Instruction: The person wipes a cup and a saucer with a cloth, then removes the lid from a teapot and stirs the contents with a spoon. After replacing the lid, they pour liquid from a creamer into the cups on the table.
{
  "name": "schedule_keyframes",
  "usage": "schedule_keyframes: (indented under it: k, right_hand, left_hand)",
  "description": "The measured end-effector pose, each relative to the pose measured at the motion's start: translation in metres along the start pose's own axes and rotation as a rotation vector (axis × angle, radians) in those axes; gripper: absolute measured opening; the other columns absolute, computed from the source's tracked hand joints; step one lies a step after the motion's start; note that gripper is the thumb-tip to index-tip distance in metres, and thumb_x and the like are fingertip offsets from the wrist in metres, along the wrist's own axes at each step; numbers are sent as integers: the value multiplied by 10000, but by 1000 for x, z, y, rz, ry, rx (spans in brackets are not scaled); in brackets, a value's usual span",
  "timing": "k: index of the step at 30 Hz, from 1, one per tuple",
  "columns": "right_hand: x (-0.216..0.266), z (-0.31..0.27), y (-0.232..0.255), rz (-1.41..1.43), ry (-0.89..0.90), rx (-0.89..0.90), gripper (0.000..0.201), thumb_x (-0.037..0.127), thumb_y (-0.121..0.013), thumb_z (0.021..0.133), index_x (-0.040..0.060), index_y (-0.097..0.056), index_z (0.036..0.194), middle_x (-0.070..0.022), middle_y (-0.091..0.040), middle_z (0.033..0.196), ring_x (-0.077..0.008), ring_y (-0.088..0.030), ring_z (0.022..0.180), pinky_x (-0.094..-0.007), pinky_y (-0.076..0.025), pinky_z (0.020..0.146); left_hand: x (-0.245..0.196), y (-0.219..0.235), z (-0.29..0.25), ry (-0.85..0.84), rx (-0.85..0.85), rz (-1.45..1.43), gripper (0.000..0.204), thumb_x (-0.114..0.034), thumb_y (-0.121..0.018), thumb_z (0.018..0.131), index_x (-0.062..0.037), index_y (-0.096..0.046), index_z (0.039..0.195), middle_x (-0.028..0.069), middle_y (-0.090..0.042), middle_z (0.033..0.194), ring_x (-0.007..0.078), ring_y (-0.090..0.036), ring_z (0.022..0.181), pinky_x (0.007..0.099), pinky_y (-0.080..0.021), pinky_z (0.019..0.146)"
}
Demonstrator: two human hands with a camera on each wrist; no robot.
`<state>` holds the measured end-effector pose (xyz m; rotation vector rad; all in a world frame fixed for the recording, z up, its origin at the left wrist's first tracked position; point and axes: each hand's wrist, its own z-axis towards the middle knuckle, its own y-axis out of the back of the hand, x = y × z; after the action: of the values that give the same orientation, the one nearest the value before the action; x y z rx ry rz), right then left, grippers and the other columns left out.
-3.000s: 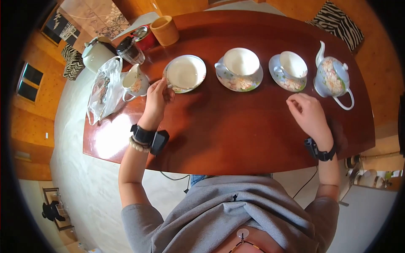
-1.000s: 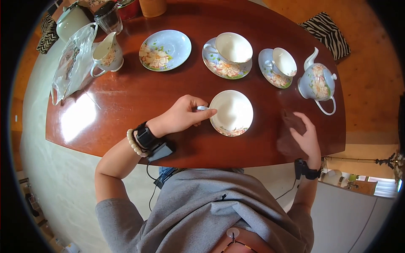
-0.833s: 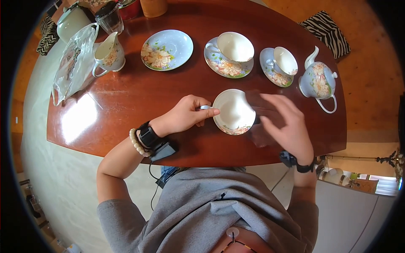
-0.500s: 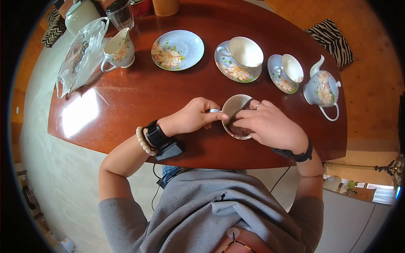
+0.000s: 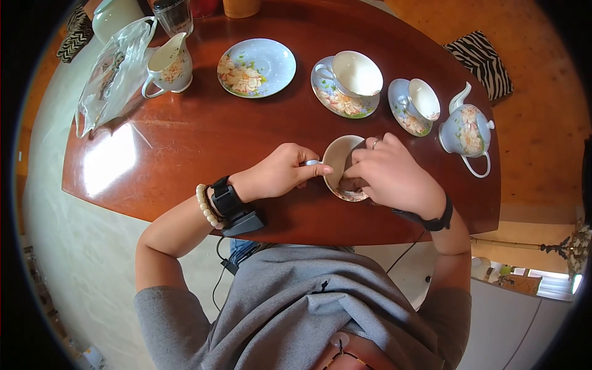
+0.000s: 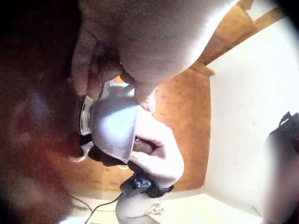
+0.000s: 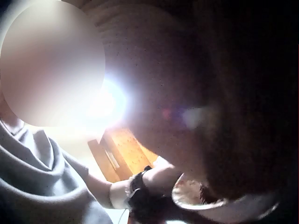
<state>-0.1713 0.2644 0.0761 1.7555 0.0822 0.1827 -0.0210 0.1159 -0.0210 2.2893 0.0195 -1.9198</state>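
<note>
In the head view, my left hand [image 5: 271, 176] pinches the handle of a white teacup [image 5: 335, 154], thumb lying at the rim. The cup is close over the front middle of the table, its mouth facing up. My right hand [image 5: 394, 172] reaches in from the right, fingers inside the cup and bunched on a dark brown cloth [image 6: 144, 146]. Part of that cloth also shows outside the cup wall in the left wrist view. The cup's underside [image 6: 112, 126] faces that camera. In the right wrist view, the cup rim [image 7: 187, 205] appears at the bottom.
Behind the hands lie a bare floral saucer [image 5: 274, 68], a cup on a saucer [image 5: 354, 74], a second cup on a saucer [image 5: 422, 98] and a teapot [image 5: 467, 131]. At left are a creamer [image 5: 169, 69], a plastic bag [image 5: 114, 80] and a glass jar [image 5: 176, 18].
My left hand has lifted the teacup off the left saucer and brought it to the front middle. My right hand has come from the right into the cup with the cloth.
</note>
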Motion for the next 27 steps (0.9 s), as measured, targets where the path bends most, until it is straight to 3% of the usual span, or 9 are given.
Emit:
schedule_keyframes:
  k: [3,7,8,12,15,19,23,24,27]
  right_hand:
    - [14,11,-13,-462,-163,-187,15,96,-636,622,90,-626,631,-53,-568,672,-219,-562,740,-318,-369,660]
    - [17,19,-37,-273,-228,-403,80,94,-615,641,67,-588,711,-59,-535,706,-225,-563,722,-342,-442,651]
    - [18,17,-34,-155,-201,-396,124,96,-609,653,70,-588,772,-59,-537,737,-221,-559,749,-367,-453,694]
    - [5,0,-11,37,85,-135,102,56,-606,646,84,-611,744,-57,-548,751,-236,-546,824,-332,-432,689]
    - [3,-4,-1,-161,-39,-160,99,48,-609,635,78,-617,729,-56,-552,755,-248,-539,813,-329,-426,669]
    - [12,12,-37,-338,-140,-371,158,56,-626,623,64,-600,779,-54,-547,757,-247,-529,809,-342,-438,673]
    - [4,2,-18,69,84,-169,170,38,-614,647,81,-603,811,-31,-562,803,-228,-516,827,-347,-423,748]
    - [-3,-5,-14,91,105,-74,253,43,-608,652,93,-621,900,-3,-587,911,-230,-495,828,-337,-415,754]
    - [-3,-15,19,23,-15,82,243,27,-605,639,93,-628,872,-4,-594,887,-226,-501,841,-342,-411,756]
  left_hand:
    - [-3,-1,-1,11,-8,21,439,-368,-601,874,-12,-546,623,4,-460,506,72,-400,482,267,-354,454]
    - [1,-1,0,-29,-23,23,451,-378,-601,871,-10,-544,616,15,-470,502,82,-398,476,274,-356,454]
    - [2,-2,-1,-40,-28,11,454,-380,-600,870,-10,-543,613,18,-472,501,86,-398,473,277,-356,454]
    - [4,-2,1,-22,-9,6,460,-379,-600,870,-6,-538,609,23,-476,501,95,-399,471,287,-357,457]
    - [2,-2,1,-28,-4,29,459,-377,-600,870,-7,-532,607,22,-469,499,96,-390,471,291,-354,457]
    - [3,-2,1,-51,-14,33,462,-380,-597,871,-8,-526,606,24,-452,494,97,-370,471,292,-349,458]
    - [4,-3,2,-43,-22,-22,464,-373,-605,866,-1,-510,605,22,-414,488,100,-335,476,295,-334,455]
    - [5,-4,2,-51,-20,-5,459,-365,-608,865,0,-509,606,22,-405,489,99,-326,480,295,-329,454]
    - [7,-6,2,-72,-13,27,444,-346,-616,864,5,-509,614,21,-378,490,98,-301,490,297,-314,451]
